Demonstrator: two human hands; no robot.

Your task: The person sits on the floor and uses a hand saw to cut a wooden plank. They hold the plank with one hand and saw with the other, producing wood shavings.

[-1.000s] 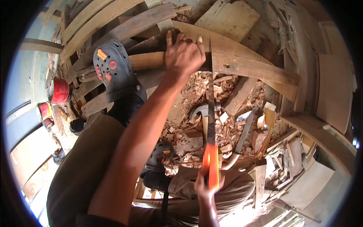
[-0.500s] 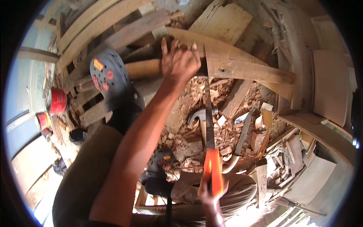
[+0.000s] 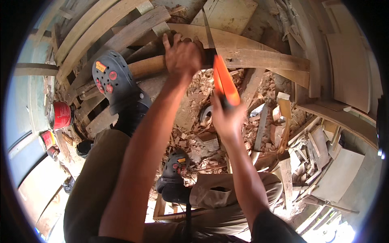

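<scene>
My right hand (image 3: 229, 119) is wrapped around the orange handle of a handsaw (image 3: 225, 81). The saw's dark blade points away from me and crosses a long wooden plank (image 3: 267, 60). Just left of the blade, my left hand (image 3: 184, 54) grips that plank from above, its fingers over the far edge. My foot in a dark clog (image 3: 115, 79) rests on the plank's left part. Below the plank, a hammer (image 3: 206, 114) lies among the chips, mostly hidden by my right hand and forearm.
Wood chips (image 3: 196, 141) and offcuts cover the floor. Long boards (image 3: 93, 32) lie at the far left, and a wide pale board (image 3: 235, 14) lies beyond the plank. A red can (image 3: 61, 115) stands at left; scrap wood (image 3: 316, 158) and leaning panels (image 3: 348, 73) are at right.
My right hand has pushed the saw forward, away from me, so its handle now sits close to the plank. My left hand still holds the plank. The view has shifted slightly.
</scene>
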